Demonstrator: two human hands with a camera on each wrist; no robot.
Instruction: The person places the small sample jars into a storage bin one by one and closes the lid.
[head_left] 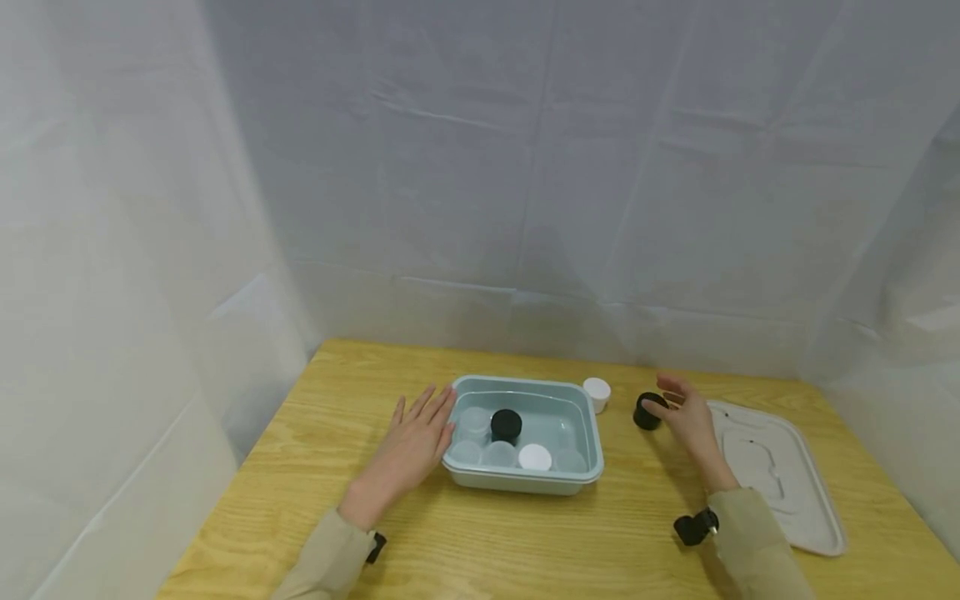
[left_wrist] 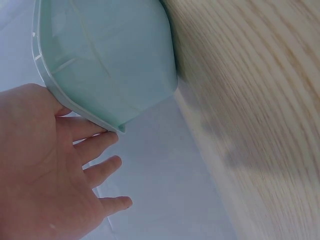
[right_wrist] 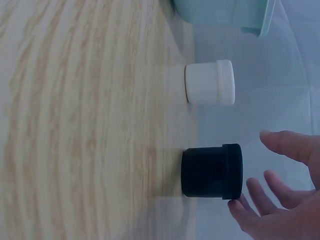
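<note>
Your worktop [head_left: 525,542] is pale wood with a strong grain and a smooth, slightly satin finish. The tub [head_left: 577,417] under your left hand [head_left: 416,442] looks like smooth light-green plastic with a soft sheen, and its lid [head_left: 787,475] at the right edge is matt off-white plastic. The black jar [right_wrist: 212,171] by your right fingers [right_wrist: 250,192] is matt plastic, smooth-sided; the white jar [right_wrist: 210,82] beside it is the same kind of plastic, a little glossier. In the tub you have frosted, translucent plastic jars [head_left: 474,419]. The backdrop [head_left: 525,167] is creased white cloth, matt. Your sleeves [head_left: 757,542] are beige woven cloth.
</note>
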